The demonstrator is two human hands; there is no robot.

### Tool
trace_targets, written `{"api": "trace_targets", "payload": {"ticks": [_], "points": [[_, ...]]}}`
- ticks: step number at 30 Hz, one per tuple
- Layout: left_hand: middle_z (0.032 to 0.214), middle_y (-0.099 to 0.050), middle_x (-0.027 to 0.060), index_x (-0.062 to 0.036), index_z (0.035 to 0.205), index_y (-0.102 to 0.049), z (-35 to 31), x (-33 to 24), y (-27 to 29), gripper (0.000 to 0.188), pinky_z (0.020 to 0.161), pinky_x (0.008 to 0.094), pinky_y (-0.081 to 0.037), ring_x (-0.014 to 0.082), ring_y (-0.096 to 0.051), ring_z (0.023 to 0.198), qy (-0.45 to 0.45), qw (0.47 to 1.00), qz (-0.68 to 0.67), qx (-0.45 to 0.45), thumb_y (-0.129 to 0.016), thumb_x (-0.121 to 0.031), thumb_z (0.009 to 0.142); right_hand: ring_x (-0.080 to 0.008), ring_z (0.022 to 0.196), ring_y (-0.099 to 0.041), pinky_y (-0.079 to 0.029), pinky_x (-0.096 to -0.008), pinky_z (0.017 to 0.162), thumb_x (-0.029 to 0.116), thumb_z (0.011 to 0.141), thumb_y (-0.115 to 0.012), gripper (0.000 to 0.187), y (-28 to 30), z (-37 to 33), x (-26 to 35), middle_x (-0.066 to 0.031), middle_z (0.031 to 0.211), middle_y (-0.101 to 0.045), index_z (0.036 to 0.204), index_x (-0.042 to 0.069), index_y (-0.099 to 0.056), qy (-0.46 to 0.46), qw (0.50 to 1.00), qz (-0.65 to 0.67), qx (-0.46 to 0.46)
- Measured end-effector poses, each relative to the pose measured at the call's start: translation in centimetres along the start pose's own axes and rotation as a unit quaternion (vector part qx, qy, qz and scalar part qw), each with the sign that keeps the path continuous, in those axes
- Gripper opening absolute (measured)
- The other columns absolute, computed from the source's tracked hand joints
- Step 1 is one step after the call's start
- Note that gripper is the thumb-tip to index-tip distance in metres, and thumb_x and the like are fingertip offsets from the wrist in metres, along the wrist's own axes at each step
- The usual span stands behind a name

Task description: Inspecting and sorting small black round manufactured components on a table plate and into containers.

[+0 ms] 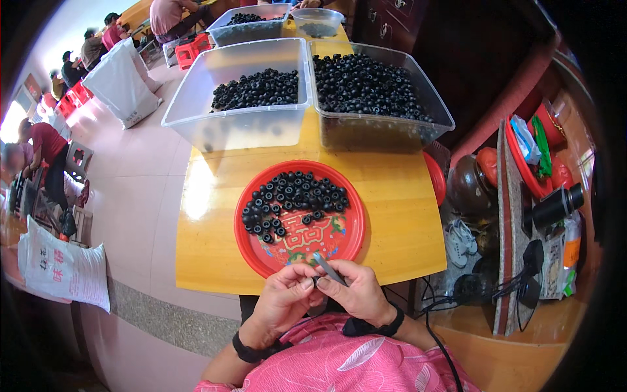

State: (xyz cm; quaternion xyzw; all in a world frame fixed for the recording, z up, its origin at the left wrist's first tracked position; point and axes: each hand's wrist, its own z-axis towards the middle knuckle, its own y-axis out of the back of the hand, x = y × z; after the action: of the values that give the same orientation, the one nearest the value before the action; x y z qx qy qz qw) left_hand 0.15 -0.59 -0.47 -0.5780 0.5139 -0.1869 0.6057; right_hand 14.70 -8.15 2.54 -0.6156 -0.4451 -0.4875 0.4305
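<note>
Just past the near edge of a red round tray (260, 259), my two hands meet in front of my body. My left hand (287, 295) pinches a small black ring-shaped part (316, 280) between thumb and fingers. A slim grey tool with a light-blue tip (328, 268) is gripped in my right hand (356, 294), lying slantwise against the part. Its exact kind cannot be made out. Many similar black rings (297, 193) lie spread over the far half of the tray, while its printed near half shows bare.
Two clear tubs (186, 98) (428, 127) of black rings stand behind the tray on a yellow table (398, 215). Farther back are another tub (222, 36) and a round one (319, 31). White sacks (121, 85) and seated people are left; a cluttered shelf (506, 261) and cables are right.
</note>
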Motion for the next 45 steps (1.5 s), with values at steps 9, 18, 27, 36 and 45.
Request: {"api": "trace_targets", "payload": {"ticks": [9, 18, 27, 36, 45], "points": [[0.098, -0.061, 0.0094, -0.0048, 0.098, -0.057, 0.3, -0.1, -0.8, 0.013, 0.063, 0.0302, -0.042, 0.0152, -0.054, 0.073, 0.001, 1.0, 0.002, -0.019, -0.057, -0.006, 0.085, -0.0095, 0.084, -0.058, -0.048, -0.0222, 0.075, 0.009, 0.087, -0.059, 0.024, 0.9, -0.1, -1.0, -0.0042, 0.092, -0.061, 0.106, -0.005, -0.056, -0.042, 0.993, 0.109, 0.032], [0.087, -0.058, 0.0069, -0.0026, 0.109, -0.051, 6.0, -8.6, -0.4, 0.024, 0.063, 0.0261, -0.044, 0.0155, -0.054, 0.074, -0.064, 0.981, 0.186, -0.002, -0.051, -0.015, 0.089, -0.0032, 0.063, -0.047, -0.037, -0.0167, 0.055, 0.007, 0.086, -0.057, 0.016, 5.3, -1.0, -3.0, -0.0005, 0.077, -0.055, 0.097, -0.004, -0.058, -0.068, 0.986, 0.094, -0.118], [0.087, -0.063, 0.006, 0.0049, 0.105, -0.058, 5.2, -11.4, -2.6, 0.024, 0.07, 0.0267, -0.047, 0.0148, -0.06, 0.084, -0.221, 0.834, 0.484, -0.147, -0.054, -0.011, 0.088, -0.0035, 0.058, -0.045, -0.034, -0.0179, 0.05, 0.009, 0.087, -0.055, 0.013, 6.2, -1.1, -4.6, 0.0007, 0.069, -0.052, 0.092, -0.001, -0.059, -0.069, 0.978, 0.076, -0.183], [0.076, -0.056, 0.01, -0.0047, 0.082, -0.065, 3.5, -6.4, 2.3, 0.017, 0.066, 0.0386, -0.042, 0.0289, -0.052, 0.074, -0.305, 0.362, 0.867, -0.157, -0.065, 0.0, 0.066, -0.0024, 0.05, -0.041, -0.03, -0.0166, 0.044, 0.008, 0.086, -0.055, 0.011, 5.9, -0.6, -4.6, 0.0004, 0.065, -0.052, 0.092, 0.0, -0.059, -0.046, 0.983, 0.002, -0.177], [0.076, -0.052, 0.008, -0.0099, 0.08, -0.06, 3.8, -5.6, 3.2, 0.011, 0.063, 0.0385, -0.038, 0.0268, -0.051, 0.075, -0.267, 0.328, 0.899, -0.112, -0.061, -0.01, 0.07, -0.0025, 0.051, -0.041, -0.031, -0.0169, 0.045, 0.009, 0.086, -0.056, 0.011, 5.8, -0.7, -4.4, 0.0007, 0.065, -0.052, 0.092, 0.0, -0.059, -0.039, 0.983, -0.026, -0.176]]}}
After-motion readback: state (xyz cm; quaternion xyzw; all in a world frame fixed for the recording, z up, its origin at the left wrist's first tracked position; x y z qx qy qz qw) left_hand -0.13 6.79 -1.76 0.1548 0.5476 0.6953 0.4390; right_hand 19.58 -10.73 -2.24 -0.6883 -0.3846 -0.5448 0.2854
